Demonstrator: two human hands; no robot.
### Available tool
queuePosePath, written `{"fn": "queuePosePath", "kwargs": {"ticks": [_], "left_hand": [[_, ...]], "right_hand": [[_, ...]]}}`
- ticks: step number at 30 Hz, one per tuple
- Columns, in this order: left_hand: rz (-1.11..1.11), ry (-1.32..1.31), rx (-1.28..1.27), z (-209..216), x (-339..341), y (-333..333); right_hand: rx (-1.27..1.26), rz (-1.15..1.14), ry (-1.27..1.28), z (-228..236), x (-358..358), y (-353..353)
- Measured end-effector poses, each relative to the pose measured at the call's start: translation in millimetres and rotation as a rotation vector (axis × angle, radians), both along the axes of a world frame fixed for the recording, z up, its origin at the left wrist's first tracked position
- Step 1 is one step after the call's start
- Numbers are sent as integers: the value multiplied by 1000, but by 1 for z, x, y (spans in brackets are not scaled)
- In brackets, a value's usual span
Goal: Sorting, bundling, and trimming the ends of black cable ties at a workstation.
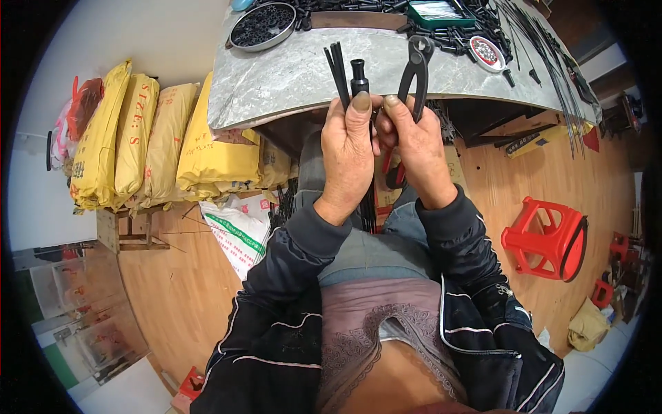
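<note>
My left hand [348, 152] is closed around a few thin black rods [336, 72] and a black stepped cylindrical fitting [358, 77], which point up past the thumb. Long thin black rods [368, 207] hang below that hand, between my knees. In my right hand [422, 155] is a pair of black end-cutting pincers [412, 76], jaws uppermost. Their red handles [396, 174] show under the palm. Both thumbs come close together just in front of the table's near edge; the fingers behind them are partly hidden.
The grey marble-patterned table [276, 79] carries a round tray of small black rings [264, 26], a green box [441, 12], a small red-and-white dish [487, 54] and loose black rods [545, 48]. Yellow sacks [134, 138] line the left wall. A red stool [545, 238] stands right.
</note>
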State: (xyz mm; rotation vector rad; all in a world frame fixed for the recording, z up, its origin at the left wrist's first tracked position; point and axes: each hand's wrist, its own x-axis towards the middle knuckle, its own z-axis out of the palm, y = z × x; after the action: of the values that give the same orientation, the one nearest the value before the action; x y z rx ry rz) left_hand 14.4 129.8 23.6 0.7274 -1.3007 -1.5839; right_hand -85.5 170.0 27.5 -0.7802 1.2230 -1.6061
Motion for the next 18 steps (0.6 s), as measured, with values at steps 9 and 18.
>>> {"fn": "queuePosePath", "kwargs": {"ticks": [9, 18], "left_hand": [[3, 63, 46, 4, -6, 7], [-39, 59, 141, 1, 0, -2]], "right_hand": [[-68, -397, 532, -1, 6, -15], [41, -228, 423, 9, 4, -10]]}}
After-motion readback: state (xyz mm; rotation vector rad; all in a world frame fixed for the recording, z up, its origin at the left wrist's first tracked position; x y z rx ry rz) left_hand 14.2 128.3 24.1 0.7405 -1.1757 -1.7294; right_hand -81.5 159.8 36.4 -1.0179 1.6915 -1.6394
